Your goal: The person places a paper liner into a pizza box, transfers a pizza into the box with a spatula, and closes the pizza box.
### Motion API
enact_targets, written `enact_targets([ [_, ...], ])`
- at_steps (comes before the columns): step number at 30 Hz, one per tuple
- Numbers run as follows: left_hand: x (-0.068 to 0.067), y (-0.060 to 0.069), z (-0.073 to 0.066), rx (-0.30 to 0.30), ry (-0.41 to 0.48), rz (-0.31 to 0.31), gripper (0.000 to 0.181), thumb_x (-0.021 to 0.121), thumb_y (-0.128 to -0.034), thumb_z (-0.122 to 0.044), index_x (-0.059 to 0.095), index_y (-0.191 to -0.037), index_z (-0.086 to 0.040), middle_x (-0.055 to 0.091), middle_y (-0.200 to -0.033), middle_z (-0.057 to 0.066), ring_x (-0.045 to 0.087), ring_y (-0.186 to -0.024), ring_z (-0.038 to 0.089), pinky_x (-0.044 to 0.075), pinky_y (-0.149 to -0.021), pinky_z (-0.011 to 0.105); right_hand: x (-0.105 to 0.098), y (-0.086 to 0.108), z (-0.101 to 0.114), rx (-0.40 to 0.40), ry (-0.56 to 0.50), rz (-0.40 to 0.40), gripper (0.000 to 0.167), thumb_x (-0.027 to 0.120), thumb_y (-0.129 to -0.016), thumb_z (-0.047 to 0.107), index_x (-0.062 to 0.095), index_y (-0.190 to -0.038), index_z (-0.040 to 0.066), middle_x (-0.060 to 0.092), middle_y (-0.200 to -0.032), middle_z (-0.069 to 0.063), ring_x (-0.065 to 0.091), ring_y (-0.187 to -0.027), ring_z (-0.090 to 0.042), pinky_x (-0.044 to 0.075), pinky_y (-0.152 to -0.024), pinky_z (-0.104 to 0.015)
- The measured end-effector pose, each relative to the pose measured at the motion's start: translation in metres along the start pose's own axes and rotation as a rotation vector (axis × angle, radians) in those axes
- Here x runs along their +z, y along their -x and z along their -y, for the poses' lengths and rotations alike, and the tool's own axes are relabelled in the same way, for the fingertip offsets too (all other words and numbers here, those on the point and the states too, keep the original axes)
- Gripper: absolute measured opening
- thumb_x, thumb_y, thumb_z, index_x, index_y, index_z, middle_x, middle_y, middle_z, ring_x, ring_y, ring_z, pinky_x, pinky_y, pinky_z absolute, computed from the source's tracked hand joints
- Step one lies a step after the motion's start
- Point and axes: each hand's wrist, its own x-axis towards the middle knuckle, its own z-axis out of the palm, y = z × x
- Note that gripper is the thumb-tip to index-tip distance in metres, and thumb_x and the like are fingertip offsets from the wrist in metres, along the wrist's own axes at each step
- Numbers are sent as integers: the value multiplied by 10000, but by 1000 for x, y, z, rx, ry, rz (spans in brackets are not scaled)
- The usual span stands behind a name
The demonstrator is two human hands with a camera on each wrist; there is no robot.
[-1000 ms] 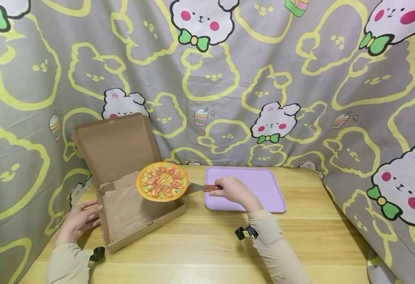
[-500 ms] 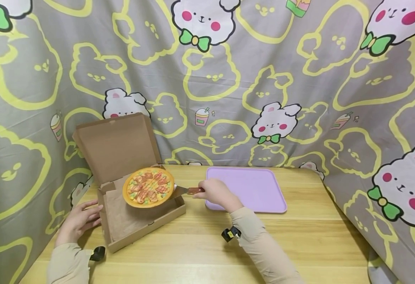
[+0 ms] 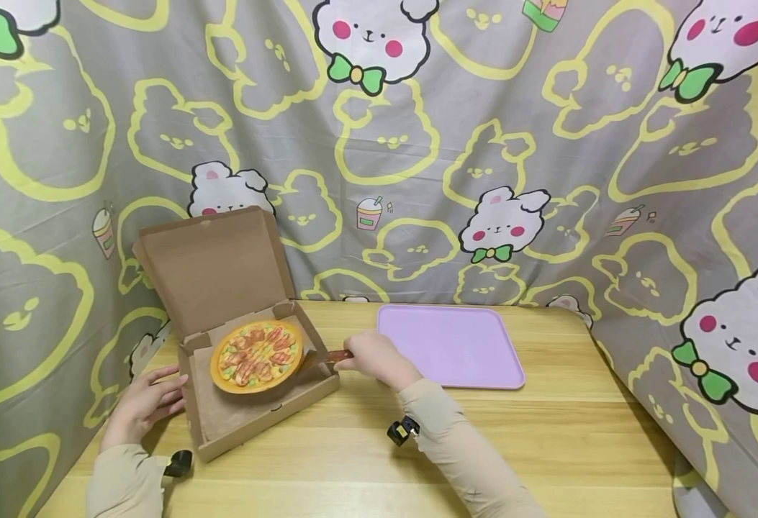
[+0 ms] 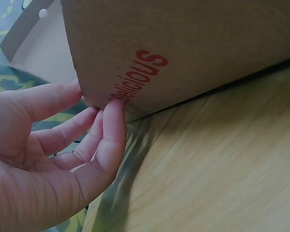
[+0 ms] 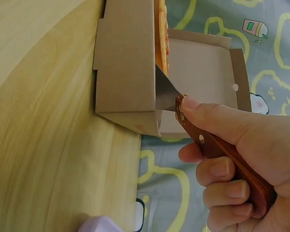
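Observation:
A pizza (image 3: 257,357) lies on the blade of a metal server (image 3: 312,360), over the base of an open cardboard box (image 3: 223,421). Whether the pizza touches the base I cannot tell. My right hand (image 3: 379,358) grips the server's wooden handle (image 5: 208,140); in the right wrist view the blade (image 5: 165,91) passes over the box's wall. At the box's left side, my left hand (image 3: 144,403) rests its fingertips against the outer wall. The left wrist view has these fingers (image 4: 113,140) slightly bent, touching the cardboard side (image 4: 183,53) with red lettering.
The box's raised lid (image 3: 217,270) leans back near the patterned curtain (image 3: 391,144). A purple tray (image 3: 456,345) lies on the wooden table (image 3: 366,460), to the right of the box and beyond my right forearm.
My right hand has moved left and slightly down, carrying the server and pizza from above the box's right part to low over its middle. My left hand has stayed at the box's side.

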Motion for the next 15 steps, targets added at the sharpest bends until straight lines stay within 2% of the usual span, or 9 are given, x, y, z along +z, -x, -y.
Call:
enact_targets([
  [9, 0, 2, -1, -3, -13, -3, 801, 578, -985, -224, 57, -1511, 83, 669, -871, -170, 664, -839, -2, 578, -757, 230, -2, -6, 13, -7, -8, 78, 349, 697, -849, 493, 631, -697, 186, 559, -640, 83, 464, -572, -94, 387, -527, -241],
  [15, 0, 1, -1, -3, -19, -13, 813, 585, -981, -236, 60, -1513, 83, 666, -865, -182, 661, -830, -9, 577, -747, 228, -2, -8, 17, 0, -19, 90, 379, 709, -827, 511, 584, -658, 196, 515, -624, 83, 444, -571, -95, 371, -515, -240],
])
